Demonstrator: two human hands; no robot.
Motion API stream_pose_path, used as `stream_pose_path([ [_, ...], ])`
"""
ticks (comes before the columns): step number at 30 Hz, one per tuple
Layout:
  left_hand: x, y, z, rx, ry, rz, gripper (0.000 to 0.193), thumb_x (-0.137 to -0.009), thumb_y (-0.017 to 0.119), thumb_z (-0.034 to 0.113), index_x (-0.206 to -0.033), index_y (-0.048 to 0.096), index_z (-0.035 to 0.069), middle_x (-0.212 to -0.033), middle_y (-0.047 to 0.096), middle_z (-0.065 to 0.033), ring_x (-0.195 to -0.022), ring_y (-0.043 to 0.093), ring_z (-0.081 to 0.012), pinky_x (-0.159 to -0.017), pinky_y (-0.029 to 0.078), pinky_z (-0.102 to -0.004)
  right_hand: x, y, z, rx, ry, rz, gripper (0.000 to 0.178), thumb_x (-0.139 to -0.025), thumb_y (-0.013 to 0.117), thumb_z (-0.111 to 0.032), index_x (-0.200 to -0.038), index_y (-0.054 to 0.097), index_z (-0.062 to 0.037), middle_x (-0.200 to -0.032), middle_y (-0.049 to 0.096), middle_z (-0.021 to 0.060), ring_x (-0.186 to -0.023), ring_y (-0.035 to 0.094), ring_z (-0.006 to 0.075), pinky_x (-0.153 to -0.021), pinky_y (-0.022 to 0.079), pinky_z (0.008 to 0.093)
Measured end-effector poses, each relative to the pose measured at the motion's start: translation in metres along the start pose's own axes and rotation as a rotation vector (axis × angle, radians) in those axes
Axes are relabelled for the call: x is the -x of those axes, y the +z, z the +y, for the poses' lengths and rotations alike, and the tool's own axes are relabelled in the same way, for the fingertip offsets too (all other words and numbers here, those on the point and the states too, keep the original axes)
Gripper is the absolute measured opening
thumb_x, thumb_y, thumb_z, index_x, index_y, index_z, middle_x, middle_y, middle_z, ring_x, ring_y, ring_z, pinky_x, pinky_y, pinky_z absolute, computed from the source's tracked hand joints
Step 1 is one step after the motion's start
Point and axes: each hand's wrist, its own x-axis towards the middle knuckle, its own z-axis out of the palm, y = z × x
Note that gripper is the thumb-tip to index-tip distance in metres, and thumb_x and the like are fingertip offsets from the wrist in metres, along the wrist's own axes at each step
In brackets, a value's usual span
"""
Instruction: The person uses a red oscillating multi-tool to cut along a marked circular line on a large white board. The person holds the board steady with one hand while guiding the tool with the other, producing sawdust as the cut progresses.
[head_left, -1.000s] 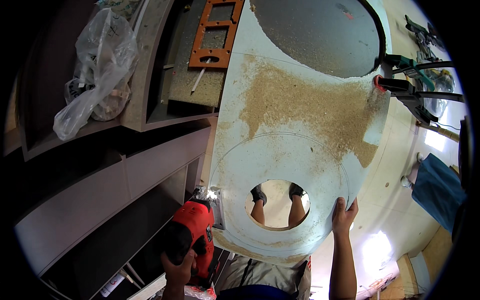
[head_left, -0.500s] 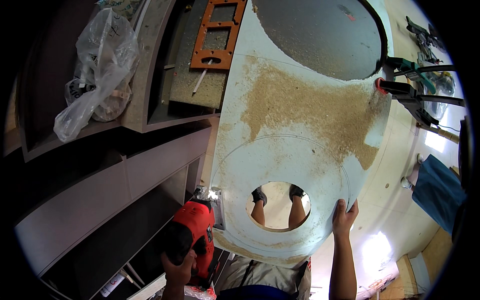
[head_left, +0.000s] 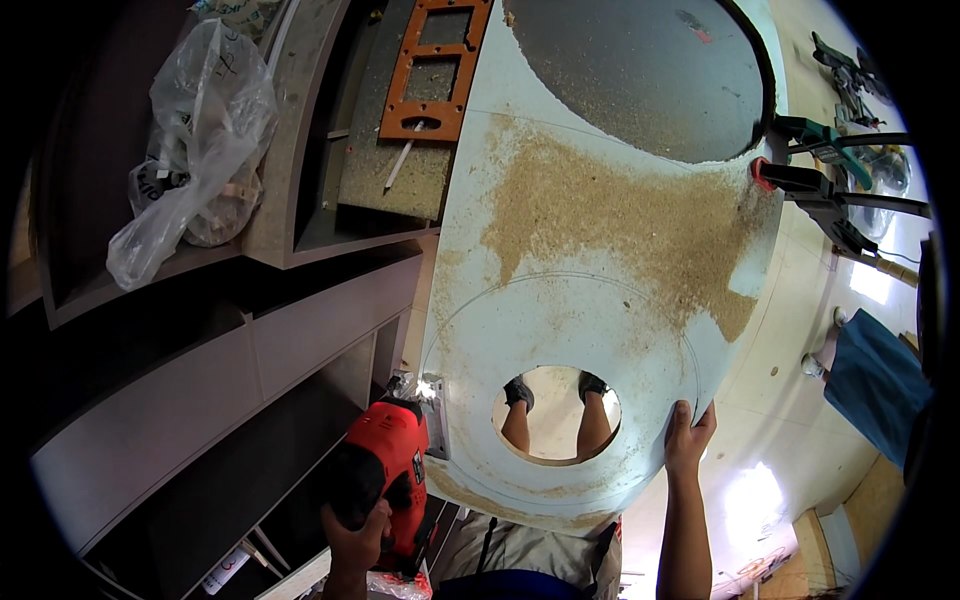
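Observation:
A red and black jigsaw [head_left: 393,437] is gripped in my left hand [head_left: 356,538], its fingers wrapped round the handle. The saw's metal base rests on the left edge of a pale blue-white board [head_left: 470,330], beside a lit spot; the blade is hard to make out. On the board a large pencilled circle surrounds a smaller round hole, through which legs and shoes show. My right hand [head_left: 690,437] holds the board's right edge, thumb on top and fingers curled at the rim. Sawdust [head_left: 620,220] covers the board's middle.
Two clamps [head_left: 820,180] grip the far right edge beside a large round cutout [head_left: 640,75]. At left stand dark cabinet carcasses [head_left: 180,385], with a clear plastic bag [head_left: 205,140] on one. An orange template [head_left: 433,75] and a pencil [head_left: 402,160] lie near the board's left edge.

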Motion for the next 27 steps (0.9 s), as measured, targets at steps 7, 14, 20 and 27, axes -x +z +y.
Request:
stream_pose_path([
  [7,-0.0001,0.0016,0.0014,0.005,-0.018,0.037,0.01,-0.091,0.07,0.001,-0.087,0.061,0.001,-0.073,0.063,-0.0061,-0.054,0.057,-0.0112,-0.05,0.047,-0.027,0.0,-0.0048,0.0038,0.106,-0.033,-0.002,0.053,-0.099,0.073,-0.033,-0.13,0.056,0.0065,-0.118,0.066,0.0099,-0.106,0.06,0.0164,-0.096,0.047,0.0307],
  [14,-0.0038,-0.0011,0.0023,-0.022,-0.004,-0.02,0.009,-0.09,0.07,0.0,-0.087,0.061,0.001,-0.072,0.063,-0.0054,-0.053,0.058,-0.0112,-0.051,0.048,-0.0272,0.0007,-0.0038,0.0006,0.163,-0.041,0.007,0.054,-0.099,0.072,-0.035,-0.129,0.057,0.0067,-0.117,0.067,0.0104,-0.106,0.059,0.017,-0.097,0.046,0.0318],
  [20,-0.0038,-0.0018,0.0024,-0.019,-0.003,-0.006,0.009,-0.09,0.07,-0.001,-0.089,0.061,0.001,-0.071,0.063,-0.0052,-0.053,0.058,-0.0114,-0.051,0.048,-0.0271,-0.0001,-0.0017,-0.0003,0.131,-0.039,0.002,0.054,-0.099,0.072,-0.035,-0.129,0.057,0.0066,-0.115,0.067,0.0097,-0.104,0.059,0.0159,-0.096,0.046,0.0307],
  [27,-0.0057,-0.0023,0.0061,-0.018,-0.009,-0.002,0.011,-0.089,0.072,-0.001,-0.09,0.06,0.001,-0.072,0.064,-0.0047,-0.054,0.059,-0.0112,-0.051,0.049,-0.0269,0.001,-0.0007,-0.0039,0.105,-0.013,0.0,0.054,-0.099,0.072,-0.033,-0.131,0.054,0.0065,-0.116,0.066,0.0088,-0.102,0.059,0.0143,-0.091,0.048,0.0277],
])
